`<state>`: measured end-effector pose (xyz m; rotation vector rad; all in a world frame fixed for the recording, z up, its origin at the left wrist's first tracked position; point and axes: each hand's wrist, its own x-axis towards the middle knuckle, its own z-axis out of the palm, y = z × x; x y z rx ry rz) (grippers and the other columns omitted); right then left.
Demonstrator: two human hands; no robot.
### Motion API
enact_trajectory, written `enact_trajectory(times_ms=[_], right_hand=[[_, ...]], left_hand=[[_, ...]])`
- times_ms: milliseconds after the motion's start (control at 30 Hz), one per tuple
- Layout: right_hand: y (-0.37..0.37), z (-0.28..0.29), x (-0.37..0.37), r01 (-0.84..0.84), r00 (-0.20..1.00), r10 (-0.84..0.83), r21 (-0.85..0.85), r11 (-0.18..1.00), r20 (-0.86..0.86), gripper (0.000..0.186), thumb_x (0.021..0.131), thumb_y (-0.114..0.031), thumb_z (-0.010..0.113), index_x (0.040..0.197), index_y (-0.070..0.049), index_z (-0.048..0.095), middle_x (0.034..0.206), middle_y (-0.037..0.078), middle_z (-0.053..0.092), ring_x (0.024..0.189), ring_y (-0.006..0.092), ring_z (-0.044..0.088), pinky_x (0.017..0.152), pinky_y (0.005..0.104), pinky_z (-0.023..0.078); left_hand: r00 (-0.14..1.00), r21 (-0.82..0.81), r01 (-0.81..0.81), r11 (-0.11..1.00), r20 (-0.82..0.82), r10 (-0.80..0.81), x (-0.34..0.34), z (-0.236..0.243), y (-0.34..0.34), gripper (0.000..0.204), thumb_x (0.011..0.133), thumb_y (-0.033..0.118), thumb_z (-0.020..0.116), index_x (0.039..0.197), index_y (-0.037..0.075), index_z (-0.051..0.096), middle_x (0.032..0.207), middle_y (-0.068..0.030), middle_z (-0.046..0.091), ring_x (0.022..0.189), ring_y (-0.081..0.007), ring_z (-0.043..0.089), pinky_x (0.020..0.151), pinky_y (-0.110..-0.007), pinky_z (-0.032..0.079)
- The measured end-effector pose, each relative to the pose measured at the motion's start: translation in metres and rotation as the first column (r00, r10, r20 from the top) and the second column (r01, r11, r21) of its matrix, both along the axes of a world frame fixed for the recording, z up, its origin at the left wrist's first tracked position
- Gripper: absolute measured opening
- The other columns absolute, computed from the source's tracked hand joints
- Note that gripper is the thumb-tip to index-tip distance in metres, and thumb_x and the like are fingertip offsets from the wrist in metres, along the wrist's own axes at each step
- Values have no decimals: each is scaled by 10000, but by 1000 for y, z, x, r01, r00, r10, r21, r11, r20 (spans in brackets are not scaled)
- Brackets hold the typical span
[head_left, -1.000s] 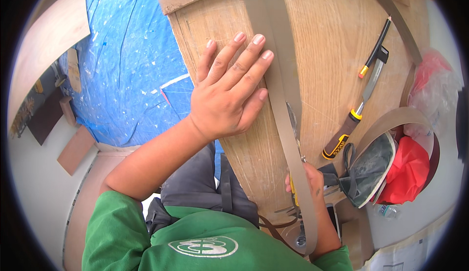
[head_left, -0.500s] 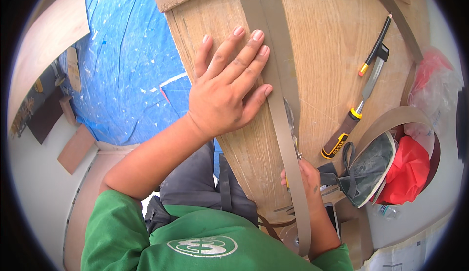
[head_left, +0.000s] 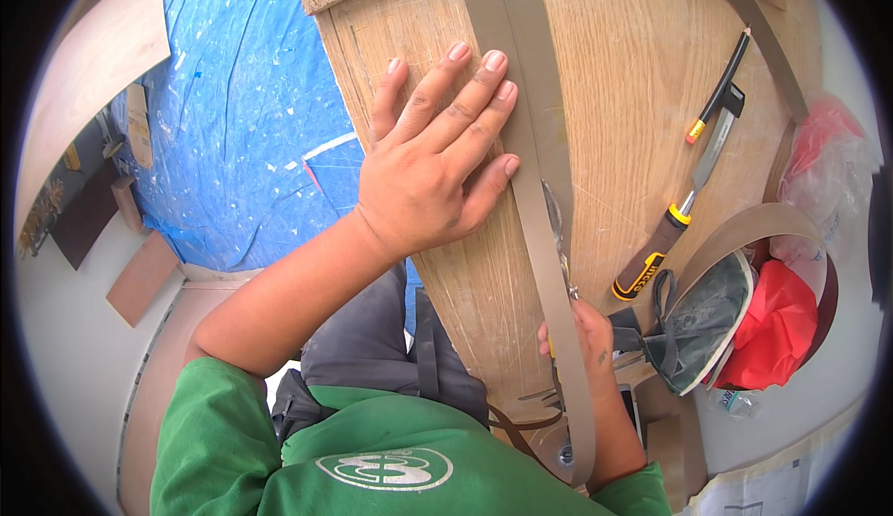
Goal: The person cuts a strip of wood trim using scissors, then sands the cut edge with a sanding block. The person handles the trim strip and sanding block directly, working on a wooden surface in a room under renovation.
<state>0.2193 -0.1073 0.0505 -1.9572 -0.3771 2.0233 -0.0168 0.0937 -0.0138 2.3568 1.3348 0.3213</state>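
My left hand (head_left: 433,158) lies flat with fingers spread on the wood-grain board, fingertips and thumb against the left edge of a brown edge-banding strip (head_left: 516,60). From there a narrow length of the banding (head_left: 558,302) runs toward me and bends over the board's near end. Behind that length, my right hand (head_left: 588,335) closes around a hand tool that looks like a pair of snips (head_left: 555,214). Its metal jaws point away from me beside the strip. The banding hides much of the tool and a bit of yellow shows at its handle.
A chisel (head_left: 651,260) and a black pencil (head_left: 721,83) lie on the wood-grain board (head_left: 633,79) at the right. Beyond them are a dark pouch with red cloth (head_left: 767,316), coiled banding (head_left: 744,214) and a plastic bag (head_left: 823,162). Blue sheeting (head_left: 251,79) covers the floor at left.
The view has shifted very slightly. Both hands, the banding and the tool keep nearly the same places, with no clear change of grip.
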Motion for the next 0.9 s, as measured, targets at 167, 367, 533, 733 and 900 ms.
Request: enact_trajectory(times_ms=[167,367,533,733,900], right_hand=[[-3,-9,2,-59,998,58,53,997,23,391,1090,-366,589,1144,14,664,908,89,693,734,150,662,679,278,533],[-11,-14,5,-35,999,33,66,997,29,419,1089,-395,596,1121,17,665,888,95,689,708,150,655,644,273,524],[11,3,2,-34,999,33,41,999,19,274,1106,-217,588,1099,44,673,838,33,601,782,88,521,685,280,462],[15,2,-4,-31,999,26,115,993,38,296,1117,-243,569,1103,35,669,823,18,590,766,79,512,669,276,454],[12,0,-5,38,999,-37,40,998,-14,300,1121,-244,562,1124,38,663,823,16,577,774,78,514,672,271,447]], left_hand=[[1000,-8,0,1000,11,0,0,1,1,601,911,341,760,1439,67,670,1585,-100,590,1549,-333,440,1303,-538,161],[1000,-12,3,1000,19,-2,-1,1,1,595,910,331,756,1434,61,673,1584,-104,591,1548,-333,442,1300,-543,160],[1000,-19,4,1000,17,-3,-1,0,0,597,909,326,758,1436,59,671,1585,-107,589,1550,-332,440,1298,-546,156],[1000,-13,6,1000,21,-6,0,1,1,595,907,322,761,1433,59,674,1585,-107,589,1549,-332,441,1300,-543,154],[1000,-18,1,1000,29,0,-1,1,1,591,908,322,760,1429,57,676,1583,-108,590,1547,-332,443,1302,-543,149]])
